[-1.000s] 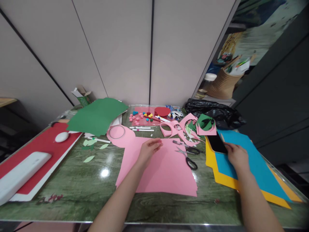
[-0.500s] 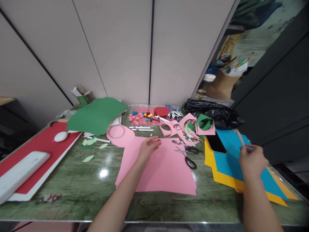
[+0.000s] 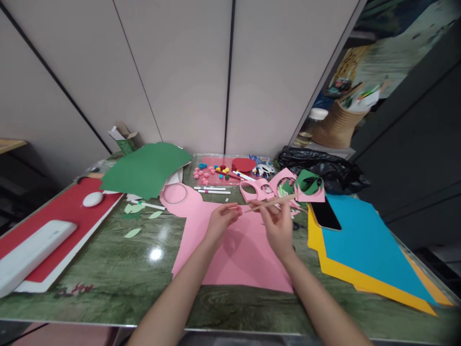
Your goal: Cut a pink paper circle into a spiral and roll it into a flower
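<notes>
My left hand [image 3: 220, 222] pinches a small pink paper rosette [image 3: 238, 210] at its fingertips, above the stack of pink paper sheets [image 3: 216, 269]. Just to the right, my right hand [image 3: 278, 226] grips a thin light wooden stick [image 3: 269, 203]. The stick points left, its tip close to the rosette; whether they touch I cannot tell. Scissors [image 3: 296, 225] lie mostly hidden behind my right hand. Pink paper offcuts with round holes [image 3: 252, 191] lie beyond the hands. A round ring [image 3: 175, 193] rests on a pink paper piece at the upper left of the stack.
Small coloured rosettes [image 3: 206, 176] and a red disc [image 3: 243, 165] lie on a clear tray at the back. A phone [image 3: 327, 215] rests by blue sheets [image 3: 360, 240] on the right. Green sheets [image 3: 144, 168], leaf cutouts [image 3: 133, 233] and a white mouse [image 3: 92, 199] are left.
My right hand has moved left from over the blue sheets to beside my left hand, bringing the wooden stick to the rosette and covering the scissors. My left hand has stayed nearly still.
</notes>
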### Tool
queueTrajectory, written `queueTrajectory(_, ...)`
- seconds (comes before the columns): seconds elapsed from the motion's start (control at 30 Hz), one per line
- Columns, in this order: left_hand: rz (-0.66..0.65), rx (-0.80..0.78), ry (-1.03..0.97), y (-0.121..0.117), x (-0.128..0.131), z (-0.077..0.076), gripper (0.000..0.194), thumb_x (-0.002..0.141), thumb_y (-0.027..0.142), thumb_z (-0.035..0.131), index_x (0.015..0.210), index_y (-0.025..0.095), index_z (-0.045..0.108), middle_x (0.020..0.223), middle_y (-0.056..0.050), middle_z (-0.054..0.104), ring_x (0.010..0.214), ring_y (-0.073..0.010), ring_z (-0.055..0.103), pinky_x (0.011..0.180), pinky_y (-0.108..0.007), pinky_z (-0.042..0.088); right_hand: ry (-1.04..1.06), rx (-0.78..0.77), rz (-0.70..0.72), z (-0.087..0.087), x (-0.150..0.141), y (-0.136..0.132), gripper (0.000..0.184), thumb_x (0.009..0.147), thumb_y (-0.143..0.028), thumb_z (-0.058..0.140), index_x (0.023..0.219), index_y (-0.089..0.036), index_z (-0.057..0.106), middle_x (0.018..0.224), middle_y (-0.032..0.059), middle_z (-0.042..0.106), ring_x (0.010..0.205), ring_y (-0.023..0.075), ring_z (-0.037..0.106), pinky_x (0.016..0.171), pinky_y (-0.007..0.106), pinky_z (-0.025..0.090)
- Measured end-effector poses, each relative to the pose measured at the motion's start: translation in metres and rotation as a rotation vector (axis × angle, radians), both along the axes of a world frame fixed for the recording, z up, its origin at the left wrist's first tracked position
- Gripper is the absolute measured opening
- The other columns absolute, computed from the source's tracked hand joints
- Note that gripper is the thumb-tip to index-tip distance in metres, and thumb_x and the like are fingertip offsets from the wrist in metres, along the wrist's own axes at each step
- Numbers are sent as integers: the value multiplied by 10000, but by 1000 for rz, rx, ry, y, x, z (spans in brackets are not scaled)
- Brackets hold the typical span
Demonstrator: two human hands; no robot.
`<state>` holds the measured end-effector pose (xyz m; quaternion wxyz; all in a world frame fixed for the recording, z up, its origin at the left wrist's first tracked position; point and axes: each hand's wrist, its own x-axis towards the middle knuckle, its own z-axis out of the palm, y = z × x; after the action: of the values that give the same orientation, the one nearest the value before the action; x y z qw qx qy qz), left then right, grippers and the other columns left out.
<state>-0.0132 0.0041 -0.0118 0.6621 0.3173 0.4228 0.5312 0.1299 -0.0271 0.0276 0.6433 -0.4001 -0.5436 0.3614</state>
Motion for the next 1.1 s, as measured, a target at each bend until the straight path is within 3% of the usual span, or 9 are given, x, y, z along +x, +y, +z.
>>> queueTrajectory(0.13,-5,-17,-10,-3,2,5,356,590,222,741,920,139,640,875,-102,693,815,-181,647,820,-327,447,-168,114,-70,-31,-2,-3,208,813,-197,566,1005,-217,488,985,76,654,929,193,638,807,388,539)
queueTrajectory(0.27,-25,-27,-3,-6,5,10,335,600,229,735,911,144,642,878,-102,695,838,-192,648,830,-333,442,-279,179,-129,-42,9,-4,242,797,-145,571,1018,-234,533,1000,72,651,955,206,631,791,392,551)
queueTrajectory(0.57,-44,27,26,-8,6,8,301,625,210,714,912,148,644,892,-98,692,848,-188,644,816,-321,456,-514,429,-181,-39,11,-1,371,740,-56,589,1035,-279,554,971,17,682,906,185,656,803,367,555)
queueTrajectory(1.1,-45,32,58,-9,6,9,309,612,194,717,911,151,651,889,-102,696,861,-198,644,836,-336,454,-598,482,-201,-38,13,0,387,735,-50,593,1043,-283,562,963,14,689,892,182,665,785,354,570)
